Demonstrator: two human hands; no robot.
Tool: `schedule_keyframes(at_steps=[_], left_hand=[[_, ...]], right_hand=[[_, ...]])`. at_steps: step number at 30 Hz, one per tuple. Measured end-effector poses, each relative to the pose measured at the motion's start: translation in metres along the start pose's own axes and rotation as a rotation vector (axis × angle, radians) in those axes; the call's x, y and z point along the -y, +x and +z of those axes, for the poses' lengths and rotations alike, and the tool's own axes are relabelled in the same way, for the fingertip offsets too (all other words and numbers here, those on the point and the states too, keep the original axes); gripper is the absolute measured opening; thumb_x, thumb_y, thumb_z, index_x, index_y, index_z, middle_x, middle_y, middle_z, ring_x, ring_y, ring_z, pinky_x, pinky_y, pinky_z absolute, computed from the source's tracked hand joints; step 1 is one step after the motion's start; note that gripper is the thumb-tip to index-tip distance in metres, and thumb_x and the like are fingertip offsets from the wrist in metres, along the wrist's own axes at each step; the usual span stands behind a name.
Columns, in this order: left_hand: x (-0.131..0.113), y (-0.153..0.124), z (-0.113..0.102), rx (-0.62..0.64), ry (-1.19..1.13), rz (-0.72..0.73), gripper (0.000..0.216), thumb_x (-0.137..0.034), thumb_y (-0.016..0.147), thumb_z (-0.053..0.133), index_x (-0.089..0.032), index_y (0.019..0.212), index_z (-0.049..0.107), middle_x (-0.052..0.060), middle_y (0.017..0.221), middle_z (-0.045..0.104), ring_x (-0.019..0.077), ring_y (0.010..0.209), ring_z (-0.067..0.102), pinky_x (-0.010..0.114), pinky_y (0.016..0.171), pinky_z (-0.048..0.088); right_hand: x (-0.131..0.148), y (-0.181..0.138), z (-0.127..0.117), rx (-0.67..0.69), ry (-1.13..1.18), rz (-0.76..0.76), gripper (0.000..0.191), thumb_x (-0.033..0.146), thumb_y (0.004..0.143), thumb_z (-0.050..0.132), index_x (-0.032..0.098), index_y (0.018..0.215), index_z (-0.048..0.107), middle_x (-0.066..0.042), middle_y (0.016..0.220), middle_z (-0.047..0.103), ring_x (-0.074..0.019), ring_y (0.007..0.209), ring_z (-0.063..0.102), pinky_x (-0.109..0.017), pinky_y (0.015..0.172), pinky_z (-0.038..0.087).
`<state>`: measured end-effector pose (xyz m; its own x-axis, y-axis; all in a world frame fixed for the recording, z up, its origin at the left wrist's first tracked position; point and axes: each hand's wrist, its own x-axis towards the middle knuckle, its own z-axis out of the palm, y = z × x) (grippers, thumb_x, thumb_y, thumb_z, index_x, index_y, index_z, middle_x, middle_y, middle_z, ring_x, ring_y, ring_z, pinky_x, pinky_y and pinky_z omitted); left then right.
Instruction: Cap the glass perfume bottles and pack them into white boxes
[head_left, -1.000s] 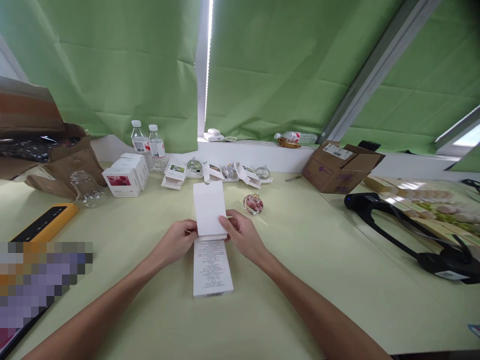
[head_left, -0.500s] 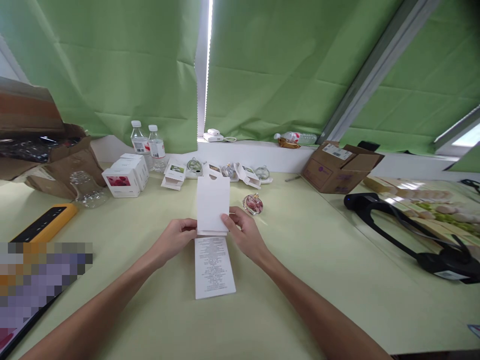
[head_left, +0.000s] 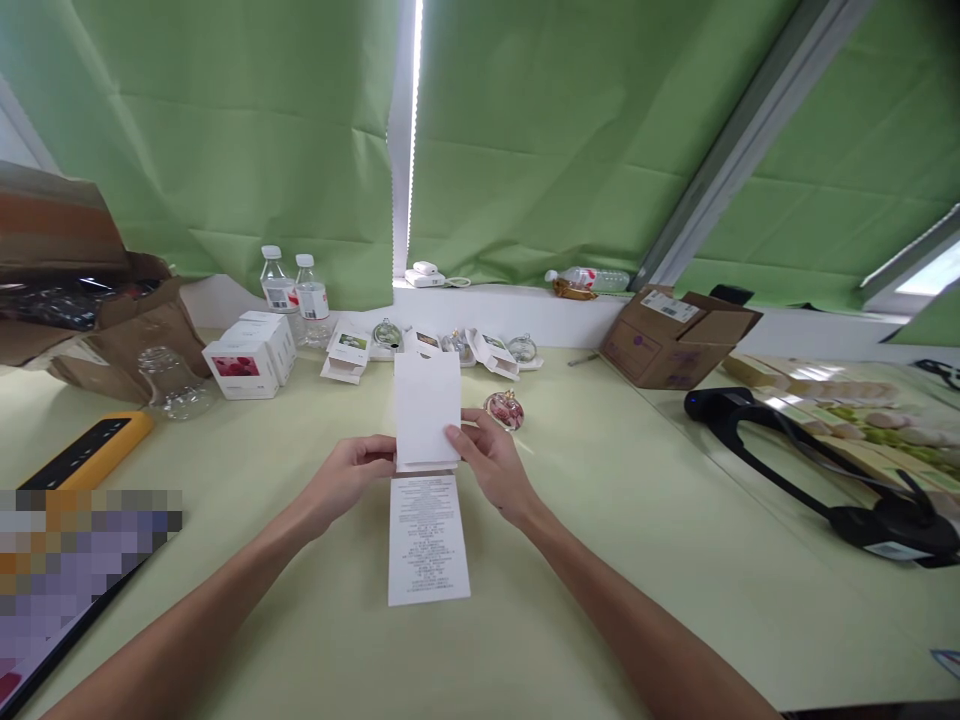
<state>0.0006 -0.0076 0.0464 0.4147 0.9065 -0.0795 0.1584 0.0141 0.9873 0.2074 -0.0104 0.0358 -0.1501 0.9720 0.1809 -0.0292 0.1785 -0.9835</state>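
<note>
Both hands hold a flattened white carton over the pale green table. My left hand pinches its left edge at the fold. My right hand grips the right edge, thumb on the raised upper panel. The lower panel, printed with small text and a barcode, lies flat on the table towards me. A round glass bottle with pink contents stands just beyond my right hand.
Along the back stand white boxes with a pink picture, two water bottles, opened small cartons and glass bottles, and a brown cardboard box. A black headset lies right; a yellow-edged device and brown bags left.
The upper panel of the carton has been swung up and slightly away from me, showing more of the printed lower panel. Both hands keep their grip at the fold.
</note>
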Motion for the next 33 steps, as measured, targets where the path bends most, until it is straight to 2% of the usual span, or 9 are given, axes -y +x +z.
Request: schedule_keyframes(at_steps=[6,14,21,28,33], left_hand=[[0.004,0.001,0.0,0.027,-0.044,0.025,0.037,-0.019,0.076,0.055,-0.022,0.109,0.07,0.001,0.11,0.071,0.026,0.107,0.061,0.04,0.099,0.043],[0.006,0.002,0.0,0.058,-0.107,0.008,0.038,-0.016,0.076,0.054,-0.02,0.111,0.069,0.002,0.112,0.07,0.0275,0.11,0.061,0.04,0.098,0.043],[0.007,0.002,-0.001,0.059,-0.196,0.039,0.035,-0.017,0.077,0.056,-0.019,0.108,0.071,0.004,0.111,0.071,0.028,0.109,0.06,0.038,0.096,0.043],[0.01,0.004,-0.004,0.106,-0.294,0.077,0.038,-0.013,0.076,0.053,-0.017,0.11,0.07,0.007,0.112,0.07,0.0286,0.113,0.057,0.042,0.103,0.038],[0.01,0.003,-0.005,0.122,-0.331,0.096,0.035,-0.012,0.077,0.053,-0.015,0.106,0.071,0.008,0.108,0.071,0.0295,0.111,0.059,0.041,0.099,0.04]], right_hand=[[-0.002,-0.002,0.002,0.059,0.012,-0.005,0.035,0.048,0.084,0.06,0.023,0.107,0.052,-0.004,0.091,0.068,-0.0174,0.075,0.065,-0.032,0.07,0.052],[-0.002,0.0,0.001,0.048,-0.012,-0.001,0.034,0.047,0.083,0.063,0.023,0.103,0.051,-0.002,0.084,0.067,-0.0174,0.074,0.065,-0.029,0.064,0.052],[-0.001,-0.001,0.0,0.066,-0.024,0.038,0.037,0.048,0.08,0.065,0.022,0.102,0.051,-0.003,0.084,0.068,-0.0164,0.062,0.064,-0.028,0.051,0.052],[-0.007,0.0,0.0,0.085,-0.042,0.069,0.038,0.049,0.08,0.065,0.022,0.102,0.05,-0.003,0.08,0.07,-0.0182,0.067,0.066,-0.03,0.055,0.054],[-0.005,0.0,0.0,0.082,-0.088,0.047,0.037,0.049,0.079,0.066,0.021,0.101,0.055,-0.003,0.084,0.069,-0.017,0.067,0.065,-0.028,0.054,0.052]])
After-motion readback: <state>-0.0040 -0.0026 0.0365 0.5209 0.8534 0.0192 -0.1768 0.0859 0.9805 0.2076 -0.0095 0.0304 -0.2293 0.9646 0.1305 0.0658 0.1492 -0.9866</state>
